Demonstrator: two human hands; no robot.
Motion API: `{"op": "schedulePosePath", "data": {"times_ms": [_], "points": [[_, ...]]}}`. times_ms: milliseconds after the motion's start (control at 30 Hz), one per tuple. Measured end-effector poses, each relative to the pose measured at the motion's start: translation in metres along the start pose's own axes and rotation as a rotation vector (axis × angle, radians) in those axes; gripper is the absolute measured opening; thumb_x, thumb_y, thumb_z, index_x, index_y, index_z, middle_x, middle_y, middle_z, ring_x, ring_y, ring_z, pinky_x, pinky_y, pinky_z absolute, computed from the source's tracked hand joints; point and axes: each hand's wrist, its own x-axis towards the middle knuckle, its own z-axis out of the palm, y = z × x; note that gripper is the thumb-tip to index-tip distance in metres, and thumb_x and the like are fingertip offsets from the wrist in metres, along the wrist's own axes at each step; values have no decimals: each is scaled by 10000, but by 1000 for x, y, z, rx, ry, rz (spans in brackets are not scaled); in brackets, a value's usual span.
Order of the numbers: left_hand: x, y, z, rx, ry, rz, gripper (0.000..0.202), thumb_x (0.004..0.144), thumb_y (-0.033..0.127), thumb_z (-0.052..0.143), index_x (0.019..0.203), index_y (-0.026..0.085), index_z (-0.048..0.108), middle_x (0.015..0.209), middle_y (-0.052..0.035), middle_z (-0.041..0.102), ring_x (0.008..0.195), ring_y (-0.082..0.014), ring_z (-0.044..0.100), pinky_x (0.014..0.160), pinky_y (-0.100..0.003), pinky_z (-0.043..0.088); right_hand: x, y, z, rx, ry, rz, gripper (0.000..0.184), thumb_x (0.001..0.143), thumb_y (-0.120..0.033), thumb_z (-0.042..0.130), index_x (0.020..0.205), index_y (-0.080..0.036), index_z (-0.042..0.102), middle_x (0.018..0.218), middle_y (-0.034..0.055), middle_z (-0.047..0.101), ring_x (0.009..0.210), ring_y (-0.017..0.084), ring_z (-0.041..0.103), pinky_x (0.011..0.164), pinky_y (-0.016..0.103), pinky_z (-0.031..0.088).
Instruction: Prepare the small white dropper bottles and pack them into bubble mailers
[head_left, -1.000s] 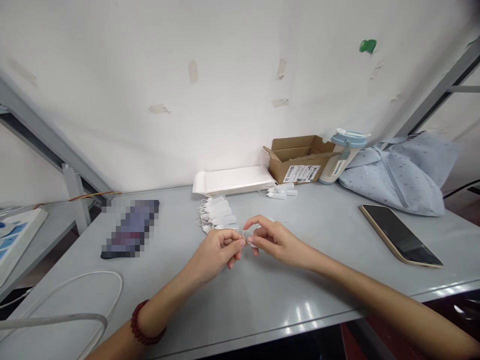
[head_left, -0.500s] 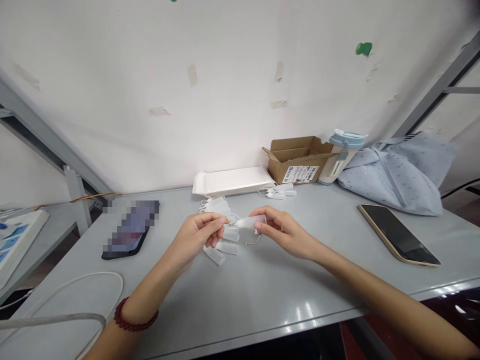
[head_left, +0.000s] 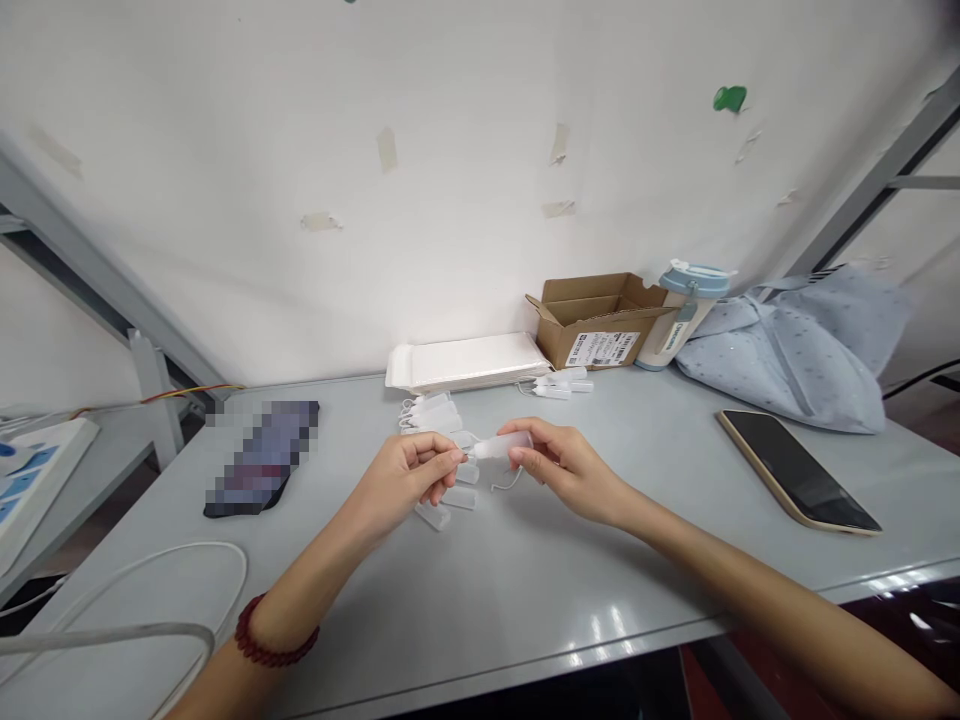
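My right hand grips a small translucent white plastic tube between thumb and fingers, its narrow end pointing left. A thin white cord hangs in a curve beneath it. At that narrow end, my left hand is closed in a pinch; what sits between its fingertips is too small to make out. Similar tubes with cord loops lie in a group behind and under my left hand, partly hidden by it. Another few tubes rest farther back, in front of the cardboard box.
A flat white package, an open cardboard box, a blue-lidded cup and a light blue cloth bag line the wall. Phones lie at right and left. A white cable loops at front left.
My left hand has shifted slightly right, its fingertips now closer to the tube's narrow end. My right hand and the tube have barely moved.
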Motion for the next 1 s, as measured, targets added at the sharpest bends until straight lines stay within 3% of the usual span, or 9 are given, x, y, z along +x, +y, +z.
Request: {"op": "schedulePosePath", "data": {"times_ms": [267,700,1000], "points": [[1,-4,2,-15,16,-12,263,792,335,590,613,150,535,560,48,498,465,-55,409,495,-211,312,-1,6,4,-74,6,-80,265,912,-356,432,1028,-156,562,678,-2,575,546,90,444,519,208,352],[2,-7,4,-6,11,-10,253,790,325,588,610,152,545,540,49,496,455,-56,408,491,-210,313,0,6,4,-88,-2,-93,239,907,-314,440,1027,-148,562,692,4,594,559,95,460,535,214,362],[1,-2,-1,-30,54,44,273,839,372,535,705,150,623,586,30,541,469,-64,443,500,-220,333,2,7,-2,101,-49,-2,299,889,-358,476,1085,-151,563,715,1,584,557,85,442,525,213,369]]}}
